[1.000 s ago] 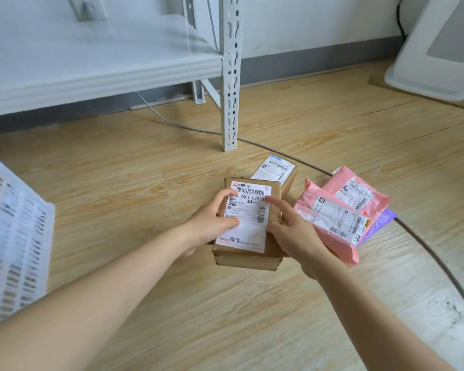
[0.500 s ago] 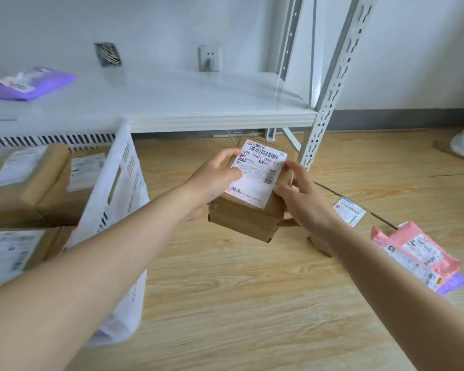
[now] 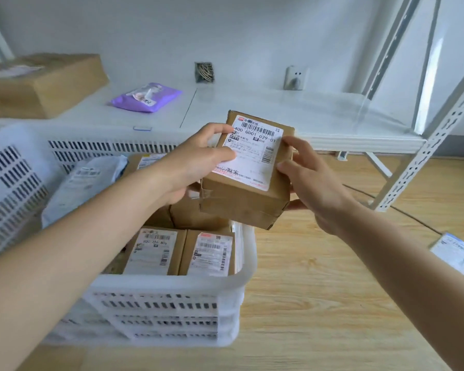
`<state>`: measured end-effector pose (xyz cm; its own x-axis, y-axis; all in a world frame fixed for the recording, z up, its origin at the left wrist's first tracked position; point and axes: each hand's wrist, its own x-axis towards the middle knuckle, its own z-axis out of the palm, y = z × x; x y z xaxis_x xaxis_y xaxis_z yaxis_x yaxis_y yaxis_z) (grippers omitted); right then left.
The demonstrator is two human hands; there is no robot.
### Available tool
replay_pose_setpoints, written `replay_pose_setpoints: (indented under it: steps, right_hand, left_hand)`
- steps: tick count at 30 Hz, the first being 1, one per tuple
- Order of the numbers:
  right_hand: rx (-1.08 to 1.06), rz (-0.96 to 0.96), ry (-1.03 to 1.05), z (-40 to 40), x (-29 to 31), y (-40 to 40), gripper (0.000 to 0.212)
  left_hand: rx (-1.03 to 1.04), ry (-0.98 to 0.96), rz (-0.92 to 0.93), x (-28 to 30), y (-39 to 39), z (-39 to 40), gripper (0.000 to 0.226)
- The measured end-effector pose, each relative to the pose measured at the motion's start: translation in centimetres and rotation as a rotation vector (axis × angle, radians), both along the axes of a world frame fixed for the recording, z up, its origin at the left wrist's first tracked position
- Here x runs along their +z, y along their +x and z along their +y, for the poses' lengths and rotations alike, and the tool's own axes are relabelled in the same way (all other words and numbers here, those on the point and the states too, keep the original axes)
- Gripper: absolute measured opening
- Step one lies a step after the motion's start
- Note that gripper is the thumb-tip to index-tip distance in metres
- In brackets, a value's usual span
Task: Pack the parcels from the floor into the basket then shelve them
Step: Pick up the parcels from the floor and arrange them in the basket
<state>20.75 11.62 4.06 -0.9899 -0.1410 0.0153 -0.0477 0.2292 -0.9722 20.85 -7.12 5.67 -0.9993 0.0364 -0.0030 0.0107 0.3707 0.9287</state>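
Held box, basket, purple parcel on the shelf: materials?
Held box: brown corrugated cardboard by the look, matte, creased edges, white paper label. Basket: white moulded plastic, slotted walls, slight sheen. Purple parcel: seemingly thin plastic film, glossy and wrinkled. Shelf: glossy white surface, material unclear.

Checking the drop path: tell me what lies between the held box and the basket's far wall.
In the head view, between the held box and the basket's far wall lie packed parcels: a grey mailer bag and a labelled cardboard box.
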Motion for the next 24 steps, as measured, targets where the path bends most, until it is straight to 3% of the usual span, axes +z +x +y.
replay_pose_setpoints:
  steps: [10, 15, 21, 24]
  right_hand:
    - [0.229, -0.087, 0.067, -15.8, -2.3, 0.0, 0.044]
    - [0.358, -0.168, 0.094, -21.4, -4.1, 0.3, 0.046]
    - [0.515, -0.497, 0.078, -24.5, -6.3, 0.0, 0.043]
    - [0.527, -0.544, 0.115, -25.2, -7.7, -0.5, 0.047]
  left_hand:
    - [0.158, -0.115, -0.058, -2.6, 3.1, -15.4, 0.034]
    - [0.141, -0.157, -0.167, -4.0, 4.8, -21.9, 0.033]
    - [0.086, -0.219, -0.37, -7.2, 6.2, -26.4, 0.03]
    - [0.036, -0.241, -0.485, -8.7, 5.9, -27.6, 0.032]
